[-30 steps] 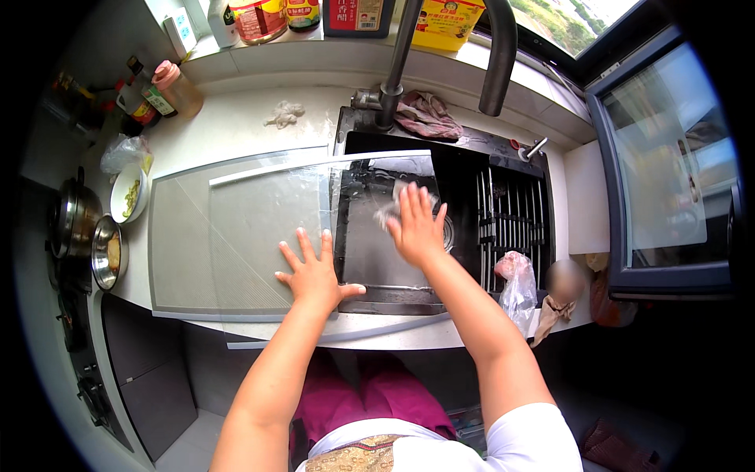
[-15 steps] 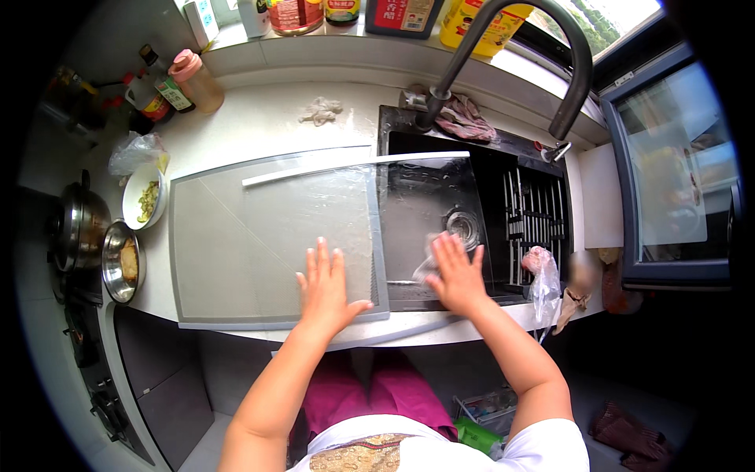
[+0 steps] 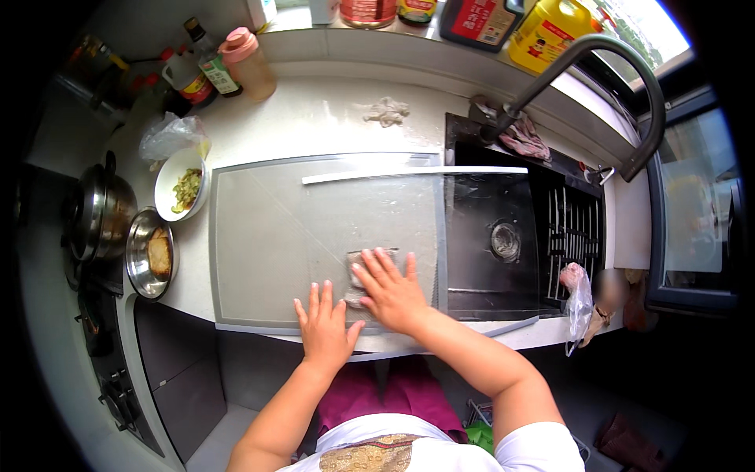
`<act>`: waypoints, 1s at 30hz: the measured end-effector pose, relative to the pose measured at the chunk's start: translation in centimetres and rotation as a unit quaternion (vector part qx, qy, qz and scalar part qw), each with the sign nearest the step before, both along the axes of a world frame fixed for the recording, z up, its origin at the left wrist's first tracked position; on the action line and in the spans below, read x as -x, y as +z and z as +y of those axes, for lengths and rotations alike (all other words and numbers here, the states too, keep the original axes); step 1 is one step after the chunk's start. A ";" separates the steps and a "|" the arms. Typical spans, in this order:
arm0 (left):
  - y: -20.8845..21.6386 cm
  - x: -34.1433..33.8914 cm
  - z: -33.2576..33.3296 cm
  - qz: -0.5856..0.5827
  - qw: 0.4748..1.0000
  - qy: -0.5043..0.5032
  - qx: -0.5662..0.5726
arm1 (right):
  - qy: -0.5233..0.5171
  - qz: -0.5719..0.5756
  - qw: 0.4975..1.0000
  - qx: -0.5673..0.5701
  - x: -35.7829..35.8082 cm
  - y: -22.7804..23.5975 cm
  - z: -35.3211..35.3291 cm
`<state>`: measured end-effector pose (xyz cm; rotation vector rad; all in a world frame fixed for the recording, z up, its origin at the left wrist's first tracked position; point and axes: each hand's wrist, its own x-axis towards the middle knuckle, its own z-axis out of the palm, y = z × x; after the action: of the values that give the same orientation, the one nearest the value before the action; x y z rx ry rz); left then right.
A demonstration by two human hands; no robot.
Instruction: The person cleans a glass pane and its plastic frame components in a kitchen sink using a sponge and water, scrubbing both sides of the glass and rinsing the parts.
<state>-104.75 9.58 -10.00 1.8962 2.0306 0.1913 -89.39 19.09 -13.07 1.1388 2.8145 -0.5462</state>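
Observation:
A large grey framed mesh screen (image 3: 267, 252) lies flat on the counter. Beyond its right edge, a clear pane with a white bar (image 3: 417, 172) along its far side reaches over the black sink (image 3: 472, 303). My right hand (image 3: 391, 295) presses flat, fingers stretched out, on a crumpled grey cloth (image 3: 358, 277) on the screen's right part. The palm covers some of the cloth. Just to the left, my left hand (image 3: 324, 330) rests with spread fingers on the screen's near edge, holding nothing.
A white bowl of chopped food (image 3: 162, 193) and a steel bowl (image 3: 135, 267) stand left of the screen, beside a lidded pot (image 3: 110, 208). Behind are a rag (image 3: 385, 112) and several bottles. The dark faucet (image 3: 582, 51) arches over the sink; a plastic bag (image 3: 580, 311) hangs at right.
My right hand has slid the cloth left, from the pane over the sink onto the screen. My left hand sits nearer the screen's front edge. The whole view has shifted.

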 end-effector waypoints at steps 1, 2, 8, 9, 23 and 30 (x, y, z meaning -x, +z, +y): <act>0.1 0.6 -0.4 -0.001 1.000 -0.010 -0.001 | -0.005 -0.003 1.000 -0.001 -1.0 0.1 0.8; 0.6 0.9 -0.6 0.009 1.000 -0.016 0.025 | -0.043 -0.041 0.998 0.000 -1.6 0.7 2.2; -0.4 1.7 -1.3 -0.022 0.999 -0.024 -0.007 | -0.332 -0.065 0.936 -0.102 -0.4 -1.1 9.3; -0.4 1.8 -1.4 -0.023 0.999 -0.026 -0.007 | -0.335 -0.065 0.934 -0.106 1.3 -1.2 9.1; -0.3 1.3 -1.4 0.002 0.999 -0.021 0.029 | -0.088 -0.018 0.995 -0.031 10.6 -0.2 9.6; -0.1 1.3 -1.8 0.014 0.999 -0.034 0.022 | -0.456 -0.072 0.883 -0.081 -6.1 -1.8 11.4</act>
<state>-106.04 7.80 -10.05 1.9486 1.9682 0.1017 -83.24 30.50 -14.85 2.4091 2.0672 -0.2191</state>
